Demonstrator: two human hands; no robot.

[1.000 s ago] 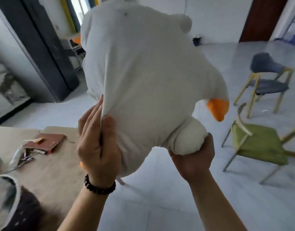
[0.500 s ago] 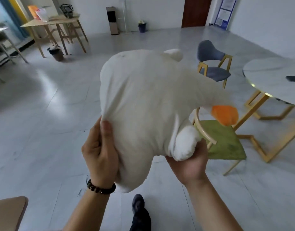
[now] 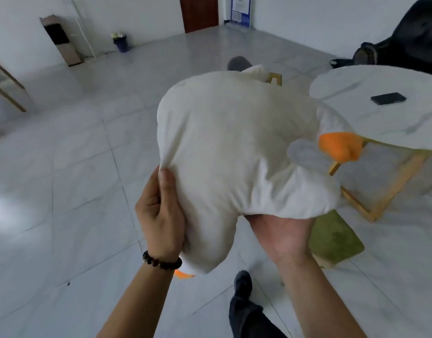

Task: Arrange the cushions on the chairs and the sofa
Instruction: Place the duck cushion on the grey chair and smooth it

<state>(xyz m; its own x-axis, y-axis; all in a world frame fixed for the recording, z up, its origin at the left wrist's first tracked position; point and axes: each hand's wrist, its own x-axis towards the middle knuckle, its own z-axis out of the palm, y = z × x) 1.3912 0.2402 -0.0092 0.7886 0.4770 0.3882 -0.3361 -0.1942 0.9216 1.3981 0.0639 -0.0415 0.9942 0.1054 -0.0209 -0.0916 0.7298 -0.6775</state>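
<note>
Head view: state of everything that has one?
white duck cushion, held in the air.
left hand, pinches cushion's edge.
right hand, palm up under cushion, fingers hidden.
green chair, visible seat part bare.
phone, flat on round table, screen dark.
door, shut.

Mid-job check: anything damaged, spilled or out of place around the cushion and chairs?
Nothing stands out. The duck-shaped cushion looks intact: the left hand pinches its edge, the right hand supports it from below, near the green chair. A phone lies flat on the round table.
</note>
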